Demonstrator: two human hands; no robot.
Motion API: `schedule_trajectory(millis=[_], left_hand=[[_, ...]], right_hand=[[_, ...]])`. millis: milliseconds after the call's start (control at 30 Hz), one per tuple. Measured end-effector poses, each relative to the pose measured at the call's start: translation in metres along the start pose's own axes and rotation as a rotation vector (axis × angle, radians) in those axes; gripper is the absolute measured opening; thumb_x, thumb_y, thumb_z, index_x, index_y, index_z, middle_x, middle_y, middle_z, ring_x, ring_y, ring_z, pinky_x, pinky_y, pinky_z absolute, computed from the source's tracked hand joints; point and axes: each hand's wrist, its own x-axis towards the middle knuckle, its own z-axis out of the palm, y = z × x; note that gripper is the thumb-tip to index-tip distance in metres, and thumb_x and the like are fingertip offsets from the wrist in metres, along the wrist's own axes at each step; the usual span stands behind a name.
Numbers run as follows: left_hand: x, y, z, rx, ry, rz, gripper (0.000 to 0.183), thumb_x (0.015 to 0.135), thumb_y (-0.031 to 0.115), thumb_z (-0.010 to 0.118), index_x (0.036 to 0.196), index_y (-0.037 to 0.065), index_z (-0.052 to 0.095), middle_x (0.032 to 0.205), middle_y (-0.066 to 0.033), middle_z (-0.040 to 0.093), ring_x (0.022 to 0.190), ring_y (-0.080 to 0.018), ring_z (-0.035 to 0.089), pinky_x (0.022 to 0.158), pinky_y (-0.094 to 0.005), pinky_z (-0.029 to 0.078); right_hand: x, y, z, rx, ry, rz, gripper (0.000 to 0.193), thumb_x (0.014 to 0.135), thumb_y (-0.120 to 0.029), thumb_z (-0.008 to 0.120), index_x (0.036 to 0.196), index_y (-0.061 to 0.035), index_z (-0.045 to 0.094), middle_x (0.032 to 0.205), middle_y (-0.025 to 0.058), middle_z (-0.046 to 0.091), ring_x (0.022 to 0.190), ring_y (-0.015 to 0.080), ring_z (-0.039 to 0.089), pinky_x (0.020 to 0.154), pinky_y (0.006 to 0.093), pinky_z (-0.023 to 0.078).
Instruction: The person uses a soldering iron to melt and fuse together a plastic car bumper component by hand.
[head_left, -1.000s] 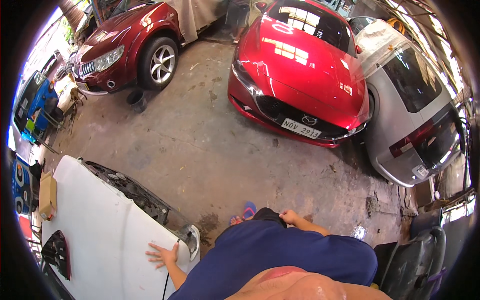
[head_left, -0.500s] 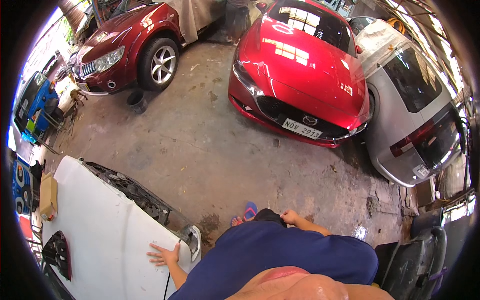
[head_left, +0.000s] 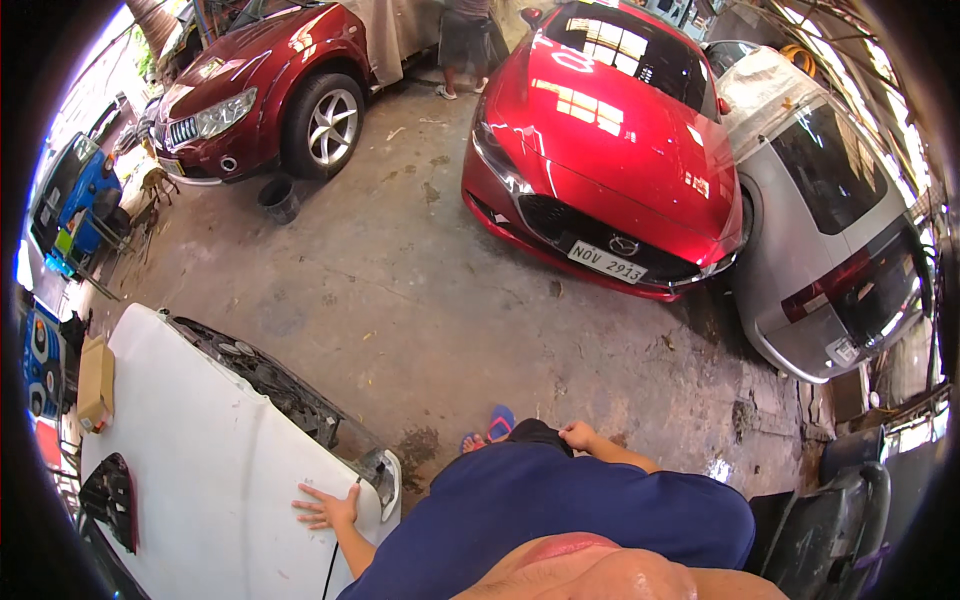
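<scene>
My left hand (head_left: 328,507) lies flat on the white car hood (head_left: 215,430), its fingers spread and nothing in it. At the front of my black shorts (head_left: 541,433), my right hand (head_left: 577,434) is closed with its fingers curled. Whether it grips the cloth or something else is hidden. A dark tail light (head_left: 112,500) and a cardboard box (head_left: 96,383) rest along the hood's left side. Close to my left hand, a headlight (head_left: 388,478) shows at the hood's front corner.
Ahead stand a bright red car (head_left: 630,160), a dark red SUV (head_left: 255,95) and a silver vehicle (head_left: 800,240). A black bucket (head_left: 278,201) is by the SUV's wheel. Black car parts (head_left: 825,530) lie at right. Another person (head_left: 465,45) stands at the back.
The view has shifted slightly, and more of the person's legs at the back now shows. Both my hands stay where they were.
</scene>
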Motion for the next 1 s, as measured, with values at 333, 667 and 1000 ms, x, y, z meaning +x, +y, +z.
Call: schedule_trajectory(millis=[333,667,1000], left_hand=[[-0.003,0.003,-0.005,-0.005,-0.016,0.009,0.15,0.056,0.057,0.088,0.155,0.026,-0.02,0.157,-0.0269,-0.026,0.142,-0.0576,-0.017,0.112,-0.0699,-0.002],[-0.002,0.003,-0.006,-0.002,-0.011,-0.002,0.15,0.055,0.057,0.088,0.155,0.025,-0.021,0.158,-0.0263,-0.026,0.143,-0.0578,-0.016,0.112,-0.0697,-0.001],[0.0,0.003,-0.003,0.005,-0.004,0.01,0.15,0.055,0.059,0.087,0.155,0.025,-0.02,0.157,-0.028,-0.026,0.142,-0.0584,-0.016,0.113,-0.0693,-0.001]], right_hand=[[0.011,0.001,-0.002,0.027,-0.012,-0.002,0.034,0.09,-0.03,0.065,0.107,-0.0017,0.069,0.08,0.0097,0.068,0.061,0.019,0.062,0.051,0.0348,0.05],[0.011,-0.008,-0.005,0.008,-0.028,0.032,0.034,0.089,-0.031,0.066,0.108,-0.0026,0.07,0.082,0.0103,0.069,0.063,0.0203,0.063,0.053,0.0356,0.051],[0.022,0.005,-0.014,-0.004,0.122,-0.085,0.035,0.089,-0.031,0.067,0.108,-0.0022,0.07,0.084,0.0122,0.071,0.064,0.0215,0.066,0.056,0.0382,0.053]])
